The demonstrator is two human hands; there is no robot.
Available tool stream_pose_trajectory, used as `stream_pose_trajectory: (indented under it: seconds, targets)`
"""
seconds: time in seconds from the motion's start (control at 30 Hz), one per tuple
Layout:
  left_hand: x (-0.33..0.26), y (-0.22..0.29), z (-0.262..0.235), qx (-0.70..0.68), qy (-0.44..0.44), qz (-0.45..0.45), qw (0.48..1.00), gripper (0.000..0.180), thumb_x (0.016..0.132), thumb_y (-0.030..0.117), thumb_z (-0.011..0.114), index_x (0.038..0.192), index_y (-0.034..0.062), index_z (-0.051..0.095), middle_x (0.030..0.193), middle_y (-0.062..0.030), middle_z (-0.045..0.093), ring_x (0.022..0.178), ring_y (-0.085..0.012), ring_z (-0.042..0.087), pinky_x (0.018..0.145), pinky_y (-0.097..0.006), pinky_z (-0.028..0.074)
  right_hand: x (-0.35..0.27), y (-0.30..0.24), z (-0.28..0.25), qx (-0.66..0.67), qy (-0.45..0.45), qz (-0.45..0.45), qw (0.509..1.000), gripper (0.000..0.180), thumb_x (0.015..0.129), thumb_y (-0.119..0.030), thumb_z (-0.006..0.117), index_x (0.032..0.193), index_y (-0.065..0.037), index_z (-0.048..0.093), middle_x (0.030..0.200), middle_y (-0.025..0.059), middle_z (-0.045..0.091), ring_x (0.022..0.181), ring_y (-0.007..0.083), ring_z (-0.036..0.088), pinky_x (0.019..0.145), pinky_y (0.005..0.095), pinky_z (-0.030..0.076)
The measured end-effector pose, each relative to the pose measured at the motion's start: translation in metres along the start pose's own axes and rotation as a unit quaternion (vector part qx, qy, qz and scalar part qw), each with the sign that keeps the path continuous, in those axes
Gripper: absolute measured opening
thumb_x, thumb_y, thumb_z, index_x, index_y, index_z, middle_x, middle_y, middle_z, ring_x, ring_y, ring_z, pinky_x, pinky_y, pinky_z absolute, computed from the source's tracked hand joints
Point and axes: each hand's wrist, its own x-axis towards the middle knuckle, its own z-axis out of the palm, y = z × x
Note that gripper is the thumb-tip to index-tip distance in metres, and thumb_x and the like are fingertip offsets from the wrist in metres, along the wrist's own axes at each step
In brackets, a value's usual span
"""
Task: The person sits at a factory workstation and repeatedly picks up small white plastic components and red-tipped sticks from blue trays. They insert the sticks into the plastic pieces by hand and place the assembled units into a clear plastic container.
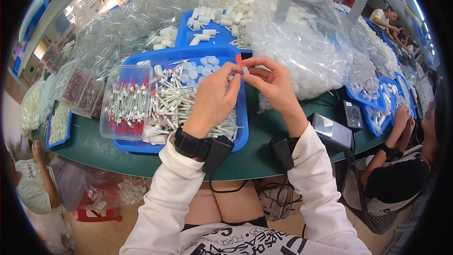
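My left hand (214, 95) and my right hand (275, 84) meet over the far right part of a blue tray (242, 134). Fingertips of both are pinched around a small piece with a red tip (239, 60); its lower part is mostly hidden by the fingers. Below them the tray holds a heap of thin white-and-pale-green sticks (172, 99) and, at its far side, round translucent caps (206, 66). A clear plastic box (107, 130) rests on the tray's left part, filled with red-and-white sticks (127, 101).
Behind stand a second blue tray (184, 33) with white cylinders (205, 16), a heap of clear tubes (122, 23) and a large bag (302, 42) of translucent caps. A grey device (330, 130) and black box (351, 113) sit at right. Other people work on both sides.
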Motion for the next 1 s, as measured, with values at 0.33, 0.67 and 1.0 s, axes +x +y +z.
stream_pose_trajectory:
  seconds: [0.33,0.67,1.0]
  targets:
    - [0.005,-0.013,-0.001,0.040,0.073,0.074,0.994,0.013,0.087,0.002,0.056,0.098,0.0011,0.061,0.079,-0.0143,0.067,0.070,-0.0292,0.065,0.062,-0.034,0.049,0.000,-0.007,-0.004,-0.015,-0.002,0.047,0.999,0.028,0.080,-0.001,0.070,0.107,0.003,0.063,0.099,0.0081,0.066,0.087,0.0111,0.064,0.079,0.0244,0.050]
    - [0.003,0.001,-0.009,0.059,0.068,0.059,0.994,0.006,0.083,0.002,0.059,0.086,0.0012,0.064,0.074,-0.0119,0.065,0.066,-0.0274,0.062,0.061,-0.035,0.047,0.001,-0.007,-0.002,-0.005,-0.021,0.024,0.999,0.024,0.082,0.002,0.066,0.105,0.005,0.066,0.106,0.0109,0.068,0.093,0.0150,0.066,0.084,0.0268,0.052]
    - [0.000,0.011,-0.014,0.212,0.060,0.166,0.961,0.004,0.081,0.000,0.061,0.083,0.0027,0.064,0.072,-0.0122,0.060,0.069,-0.0289,0.058,0.062,-0.037,0.045,-0.003,-0.011,-0.001,0.013,-0.033,0.111,0.993,0.025,0.082,-0.003,0.069,0.105,0.006,0.066,0.096,0.0138,0.070,0.088,0.0159,0.068,0.081,0.0265,0.053]
